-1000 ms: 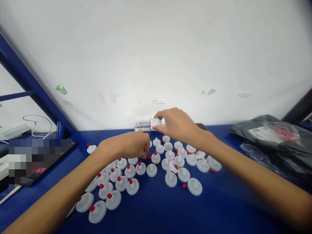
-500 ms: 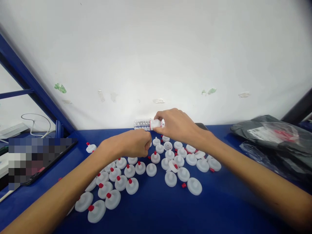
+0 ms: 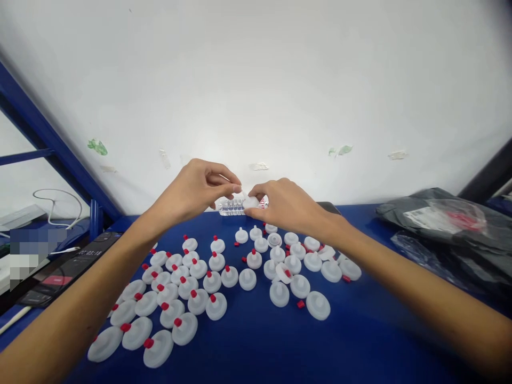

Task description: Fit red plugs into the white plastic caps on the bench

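Many white round plastic discs (image 3: 247,278) lie on the blue table (image 3: 260,346); those on the left carry red caps (image 3: 149,343), those on the right mostly do not. Above the table's far edge, my right hand (image 3: 286,205) pinches one white disc (image 3: 252,201). My left hand (image 3: 196,189) is raised beside it. Its thumb and forefinger are closed on a small piece, too small to make out, almost touching that disc. A clear water bottle (image 3: 230,207) lies on its side just behind both hands, against the wall.
A few loose red caps (image 3: 300,304) lie among the discs. Dark plastic bags (image 3: 444,224) are piled at the right. A dark tablet-like device (image 3: 60,269) lies at the left edge, with cables and a blue frame post (image 3: 94,218) behind it.
My left hand has lifted off the discs and moved up and right to meet my right hand. The right hand has barely moved. More capped discs now show on the left.
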Motion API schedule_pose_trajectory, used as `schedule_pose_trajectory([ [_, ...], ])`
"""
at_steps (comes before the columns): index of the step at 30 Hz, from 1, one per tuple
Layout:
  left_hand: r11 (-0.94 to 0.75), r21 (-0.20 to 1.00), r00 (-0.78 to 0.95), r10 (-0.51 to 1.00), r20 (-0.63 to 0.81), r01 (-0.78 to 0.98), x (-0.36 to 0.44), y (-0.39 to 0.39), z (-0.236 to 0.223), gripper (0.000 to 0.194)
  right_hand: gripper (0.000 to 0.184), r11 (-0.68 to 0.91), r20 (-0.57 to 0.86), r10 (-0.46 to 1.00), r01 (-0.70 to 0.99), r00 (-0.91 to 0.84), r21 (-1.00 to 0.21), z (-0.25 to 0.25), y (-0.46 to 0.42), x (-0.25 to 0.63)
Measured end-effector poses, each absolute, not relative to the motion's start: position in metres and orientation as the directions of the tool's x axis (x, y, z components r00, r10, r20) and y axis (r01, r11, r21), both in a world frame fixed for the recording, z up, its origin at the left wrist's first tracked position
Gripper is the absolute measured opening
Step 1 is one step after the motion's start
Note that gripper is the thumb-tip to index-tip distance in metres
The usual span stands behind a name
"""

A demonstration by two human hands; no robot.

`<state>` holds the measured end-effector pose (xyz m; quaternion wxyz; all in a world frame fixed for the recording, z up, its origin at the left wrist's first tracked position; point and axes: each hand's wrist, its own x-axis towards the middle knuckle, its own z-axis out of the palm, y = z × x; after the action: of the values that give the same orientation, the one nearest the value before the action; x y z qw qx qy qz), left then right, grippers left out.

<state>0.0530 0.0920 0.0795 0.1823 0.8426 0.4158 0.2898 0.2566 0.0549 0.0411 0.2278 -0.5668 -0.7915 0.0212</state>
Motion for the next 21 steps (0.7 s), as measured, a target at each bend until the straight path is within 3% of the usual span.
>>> schedule_pose_trajectory([
  [5,-0.557,0.606,0.484,0.821,0.302,0.568,0.058,0.089,0.077,0.015,0.037,0.36,0.341,0.909,0.863,-0.239,-0.356,0.044,0.053,0.255],
  [15,-0.63,0.58,0.514,0.77,0.378,0.517,0.065,0.089,0.067,0.011,0.031,0.386,0.329,0.908,0.819,-0.258,-0.424,0.044,0.053,0.255],
  [21,-0.613,0.441,0.437,0.784,0.441,0.655,0.061,0.092,0.07,0.015,0.05,0.393,0.336,0.906,0.806,-0.258,-0.442,0.037,0.057,0.254],
])
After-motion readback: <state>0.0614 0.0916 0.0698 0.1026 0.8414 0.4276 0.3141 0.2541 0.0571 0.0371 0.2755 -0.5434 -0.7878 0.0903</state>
